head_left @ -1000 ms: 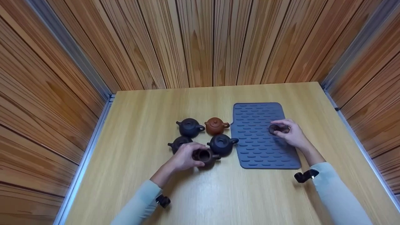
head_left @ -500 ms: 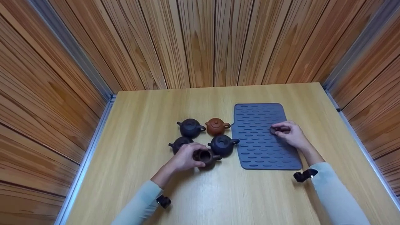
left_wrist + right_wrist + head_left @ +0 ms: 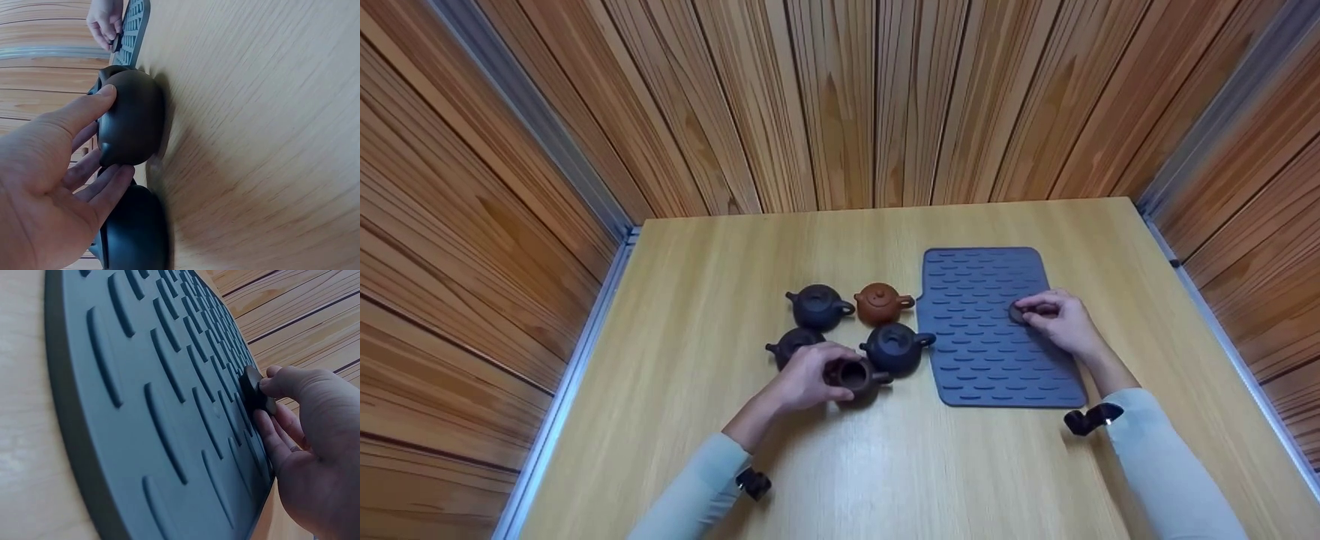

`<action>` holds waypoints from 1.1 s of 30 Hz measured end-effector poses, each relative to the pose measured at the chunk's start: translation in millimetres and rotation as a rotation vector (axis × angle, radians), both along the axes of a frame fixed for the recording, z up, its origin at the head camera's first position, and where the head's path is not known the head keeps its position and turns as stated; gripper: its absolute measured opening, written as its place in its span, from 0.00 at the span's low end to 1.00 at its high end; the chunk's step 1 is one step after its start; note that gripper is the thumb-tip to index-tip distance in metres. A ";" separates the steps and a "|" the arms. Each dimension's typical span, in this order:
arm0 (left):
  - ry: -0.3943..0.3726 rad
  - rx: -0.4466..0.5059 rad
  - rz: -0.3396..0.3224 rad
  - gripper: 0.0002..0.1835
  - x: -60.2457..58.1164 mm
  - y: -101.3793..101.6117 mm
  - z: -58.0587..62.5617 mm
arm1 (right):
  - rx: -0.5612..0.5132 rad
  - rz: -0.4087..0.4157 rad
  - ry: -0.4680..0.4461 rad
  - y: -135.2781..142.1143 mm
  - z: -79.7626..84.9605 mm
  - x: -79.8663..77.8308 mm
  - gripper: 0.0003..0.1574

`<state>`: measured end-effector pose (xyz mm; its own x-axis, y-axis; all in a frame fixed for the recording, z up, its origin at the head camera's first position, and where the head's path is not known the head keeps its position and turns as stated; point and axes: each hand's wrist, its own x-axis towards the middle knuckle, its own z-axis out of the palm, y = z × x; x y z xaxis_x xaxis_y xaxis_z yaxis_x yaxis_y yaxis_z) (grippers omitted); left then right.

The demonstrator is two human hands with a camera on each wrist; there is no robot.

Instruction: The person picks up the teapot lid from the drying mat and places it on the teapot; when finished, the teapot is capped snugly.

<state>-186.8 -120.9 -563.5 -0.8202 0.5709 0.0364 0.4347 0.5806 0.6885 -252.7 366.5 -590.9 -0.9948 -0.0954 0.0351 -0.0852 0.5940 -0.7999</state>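
My left hand [image 3: 810, 376] holds a small dark brown teapot [image 3: 135, 121] by its side near the spout, thumb on one side and fingers on the other. The pot stands upright on the table with its round mouth uncovered. Over the right part of the grey ridged mat [image 3: 982, 375], my right hand [image 3: 1066, 324] pinches a dark teapot lid [image 3: 253, 395] between thumb and fingers. The lid is tilted on edge and seems to touch the mat; its far side is hidden.
Behind the held pot stand a reddish-brown teapot [image 3: 877, 305] and two black teapots, one at the back left [image 3: 817, 309] and another near the mat [image 3: 891, 351]. A further black teapot [image 3: 789, 346] is partly hidden by my left hand. Wood-panelled walls enclose the table [image 3: 720, 285].
The lid has turned in my right fingers, from its ring-like underside showing to a narrow edge, and now sits low at the mat. My left hand and the teapot have stayed in place.
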 end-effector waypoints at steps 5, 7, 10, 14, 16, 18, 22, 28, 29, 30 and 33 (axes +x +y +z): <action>-0.027 0.002 0.019 0.31 1.7 1.1 2.2 | -0.008 0.004 0.002 0.4 0.6 -0.5 0.17; -0.029 0.004 0.019 0.31 2.0 0.9 1.6 | -0.011 0.004 -0.006 0.2 2.0 0.2 0.18; -0.026 0.019 0.007 0.31 1.3 -0.3 -1.7 | -0.017 0.003 -0.017 0.3 4.9 1.9 0.17; 0.056 0.026 -0.013 0.30 -7.2 -4.3 -23.0 | -0.028 0.000 -0.018 -1.6 8.0 2.9 0.16; 0.094 0.027 -0.020 0.30 -8.2 -5.6 -26.1 | -0.033 0.004 -0.012 -3.1 9.2 3.0 0.16; 0.125 0.027 -0.024 0.29 -10.0 -6.6 -31.0 | -0.036 0.008 -0.002 -5.1 10.5 3.0 0.16; 0.078 0.046 -0.027 0.29 -3.8 -4.6 -15.0 | -0.034 0.018 0.010 -10.0 13.8 4.0 0.16; 0.080 0.036 -0.009 0.31 -10.0 -6.7 -31.7 | -0.018 0.056 -0.001 -23.3 21.0 6.1 0.15; 0.085 0.033 -0.009 0.31 -12.4 -7.2 -37.3 | -0.022 0.066 -0.003 -26.3 22.5 6.6 0.15; 0.089 0.028 -0.009 0.32 -14.3 -8.0 -42.1 | -0.025 0.077 -0.007 -29.1 24.0 6.9 0.15; 0.076 0.022 0.000 0.32 -18.2 -8.9 -51.4 | -0.043 0.106 -0.009 -39.1 29.1 8.3 0.14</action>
